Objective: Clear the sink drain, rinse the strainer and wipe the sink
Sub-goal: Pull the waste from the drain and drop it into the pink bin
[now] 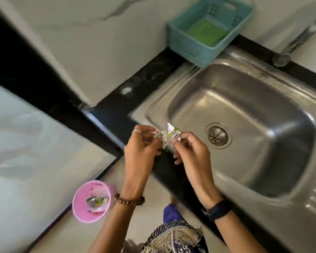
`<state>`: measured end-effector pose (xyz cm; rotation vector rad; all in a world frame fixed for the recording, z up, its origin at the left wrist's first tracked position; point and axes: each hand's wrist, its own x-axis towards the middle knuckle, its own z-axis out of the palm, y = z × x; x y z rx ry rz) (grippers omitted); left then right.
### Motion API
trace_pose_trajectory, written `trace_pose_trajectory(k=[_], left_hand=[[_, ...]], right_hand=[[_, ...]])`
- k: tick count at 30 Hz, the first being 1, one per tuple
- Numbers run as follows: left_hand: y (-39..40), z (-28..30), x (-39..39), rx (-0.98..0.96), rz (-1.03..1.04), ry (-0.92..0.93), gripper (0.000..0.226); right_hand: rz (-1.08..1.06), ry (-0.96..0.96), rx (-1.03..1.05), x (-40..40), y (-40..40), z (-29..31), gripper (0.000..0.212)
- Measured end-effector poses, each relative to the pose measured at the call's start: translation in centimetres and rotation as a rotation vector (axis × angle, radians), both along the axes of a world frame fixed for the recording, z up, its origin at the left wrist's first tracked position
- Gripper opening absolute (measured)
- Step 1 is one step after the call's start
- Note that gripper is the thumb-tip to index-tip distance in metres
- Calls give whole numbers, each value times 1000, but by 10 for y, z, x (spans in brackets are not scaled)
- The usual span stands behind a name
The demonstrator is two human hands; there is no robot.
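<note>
Both hands hold a crumpled foil wrapper (169, 136) over the black counter edge, just left of the steel sink (274, 161). My left hand (141, 148) pinches its left end, and my right hand (192, 152) pinches its right end. The round drain strainer (217, 136) sits in the sink floor, apart from my hands, with nothing lying on it. A pink bin (88, 201) stands on the floor at lower left with several wrappers inside.
A teal basket (188, 46) holding a green scrub pad (204, 31) sits at the sink's back left corner. The tap (288, 52) juts out at upper right. Black counter (128, 106) runs along the sink's left side.
</note>
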<state>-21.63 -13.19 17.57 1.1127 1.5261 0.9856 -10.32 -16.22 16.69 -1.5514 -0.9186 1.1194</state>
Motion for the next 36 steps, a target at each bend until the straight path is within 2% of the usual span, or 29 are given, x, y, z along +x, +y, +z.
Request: trace_pose_trajectory(k=[6,10,13,16,20,23,26,29,32,34,36], left_hand=[[-114,-8,-154,-31,338,-44,22],[-175,-36,-234,-114,537,-51,21],[-204,-81,-279,-206,622,-43,13],[-211,-152,-309,-364,671,-109,14],[-193,-291,-338,-525,747,-257,20],[-171,-408,-352,-545,787,-235,28],[-155,-507,-360,-580,824,-175,30],[-148,-572,-360,-599,667,-168,23],[-151,-586,-353,-610,506,-128,37],[-150,-566,-350,-613,549,-128,28],[-147,-528,-345,-601,610,-211,14]], right_hand=[[408,-46,-56,-142,-80,-2,3],[647,-165,-92,-224,-108,-35,5],[787,-254,-114,-273,-115,-77,10],[859,-367,-171,-309,-109,-142,17],[901,-530,-260,-342,-89,-279,13],[910,-583,-319,-360,-72,-396,3],[918,-616,-315,-377,-62,-493,4],[968,-624,-346,-387,-56,-561,10],[968,-616,-425,-389,-51,-578,16],[903,-577,-474,-387,-47,-560,14],[802,-401,-526,-382,-45,-519,7]])
